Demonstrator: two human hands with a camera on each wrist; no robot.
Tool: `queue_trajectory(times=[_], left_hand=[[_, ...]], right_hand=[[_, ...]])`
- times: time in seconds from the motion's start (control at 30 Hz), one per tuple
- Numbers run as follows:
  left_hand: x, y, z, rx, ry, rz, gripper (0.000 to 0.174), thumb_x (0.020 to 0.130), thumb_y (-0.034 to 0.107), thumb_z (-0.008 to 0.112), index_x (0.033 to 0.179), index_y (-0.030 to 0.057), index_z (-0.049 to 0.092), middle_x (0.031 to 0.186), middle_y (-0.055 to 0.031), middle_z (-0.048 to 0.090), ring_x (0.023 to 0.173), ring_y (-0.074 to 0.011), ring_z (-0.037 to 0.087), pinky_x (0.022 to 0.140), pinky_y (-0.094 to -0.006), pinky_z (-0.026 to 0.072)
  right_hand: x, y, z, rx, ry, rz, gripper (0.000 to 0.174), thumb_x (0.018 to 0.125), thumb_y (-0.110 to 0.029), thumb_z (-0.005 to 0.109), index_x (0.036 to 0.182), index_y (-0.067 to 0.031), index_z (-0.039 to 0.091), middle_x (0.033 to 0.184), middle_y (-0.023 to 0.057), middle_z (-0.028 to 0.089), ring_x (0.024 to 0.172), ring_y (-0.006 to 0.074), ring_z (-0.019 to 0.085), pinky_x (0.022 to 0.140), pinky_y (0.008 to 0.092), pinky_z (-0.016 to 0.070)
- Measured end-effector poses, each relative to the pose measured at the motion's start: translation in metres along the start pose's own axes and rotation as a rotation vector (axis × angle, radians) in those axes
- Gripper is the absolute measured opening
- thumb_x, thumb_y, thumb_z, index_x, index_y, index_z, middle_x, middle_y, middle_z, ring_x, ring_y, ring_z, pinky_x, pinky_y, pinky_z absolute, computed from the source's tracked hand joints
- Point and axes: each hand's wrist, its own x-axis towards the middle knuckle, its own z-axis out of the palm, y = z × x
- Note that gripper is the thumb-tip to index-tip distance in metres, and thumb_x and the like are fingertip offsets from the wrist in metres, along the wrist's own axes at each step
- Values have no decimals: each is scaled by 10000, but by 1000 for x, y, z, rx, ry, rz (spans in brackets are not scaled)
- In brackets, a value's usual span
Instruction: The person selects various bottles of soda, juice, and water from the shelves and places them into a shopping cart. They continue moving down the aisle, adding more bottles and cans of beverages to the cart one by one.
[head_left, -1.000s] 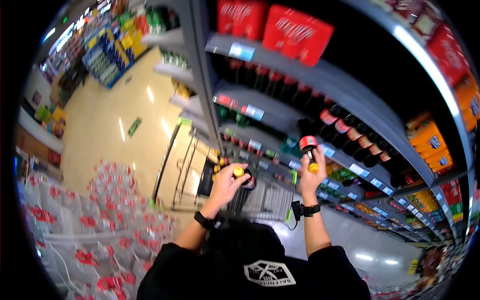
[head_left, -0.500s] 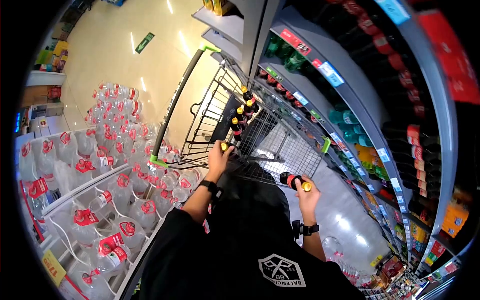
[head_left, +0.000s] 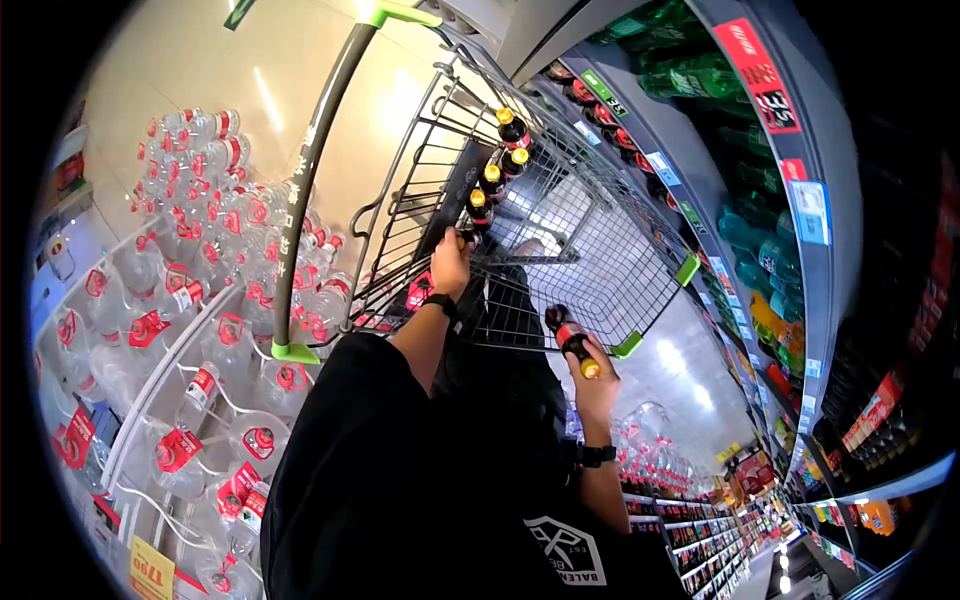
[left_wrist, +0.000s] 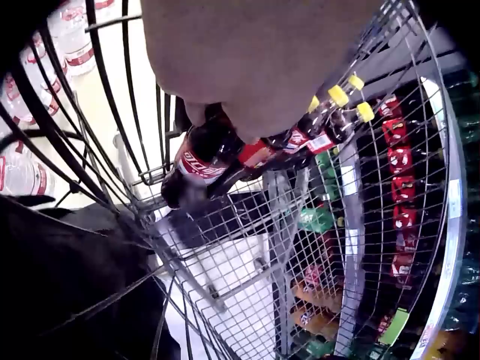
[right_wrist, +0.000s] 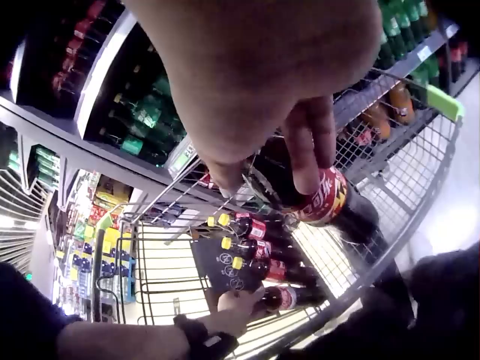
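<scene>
My left hand [head_left: 452, 265] reaches down into a wire shopping cart [head_left: 600, 250] and grips a cola bottle [left_wrist: 201, 161] by its upper end, beside a row of several yellow-capped cola bottles [head_left: 479, 207] standing in the cart. Most of that bottle is hidden by the hand in the head view. My right hand [head_left: 597, 385] holds another cola bottle [right_wrist: 322, 199] near its yellow cap. This one tilts, its base pointing toward the cart, and overlaps the near rim in the head view. Thumb and fingers [right_wrist: 304, 154] wrap around it above the red label.
Shelves of green bottles [head_left: 690, 80] and other drinks run along the right. Large clear bottles with red caps [head_left: 200, 390] stand stacked on the left. The cart's dark handle [head_left: 318, 150] crosses at left, and a black panel [head_left: 455, 200] sits inside the cart.
The view has turned from the shelves down to the cart. My left hand has lowered its bottle into the cart next to the others. My right hand has brought its bottle from the shelf to the cart's rim.
</scene>
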Motion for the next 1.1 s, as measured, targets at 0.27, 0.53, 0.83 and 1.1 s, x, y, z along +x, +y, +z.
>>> queue_trajectory(times=[0.27,0.53,0.83,1.1], left_hand=[[10,22,-3,-170,98,-2,394,925,41,680,1293,26,540,1199,-231,660,1108,-430,637,913,-481,525],[-65,97,-170,-337,6,339,193,855,-10,705,1042,3,659,1139,-174,693,1084,-356,653,956,-419,502],[-7,63,-318,252,312,46,486,828,250,849,1201,11,649,976,-147,745,837,-282,713,799,-388,543],[1,72,-320,89,181,-92,377,880,256,829,1088,-19,677,851,-87,739,669,-101,651,616,-276,506]], right_hand=[[29,-5,71,-247,-105,-132,401,784,-143,889,1152,-78,743,1131,78,630,911,294,692,784,368,580],[88,-22,158,-105,-455,-236,367,839,-172,824,1157,-33,707,985,171,636,914,409,650,790,430,535],[143,-18,253,-17,-607,-359,328,791,-163,840,1051,1,725,1020,231,705,943,431,675,826,446,551],[167,-16,296,362,-674,125,328,792,-83,854,1037,65,693,693,55,638,562,118,576,567,284,508]])
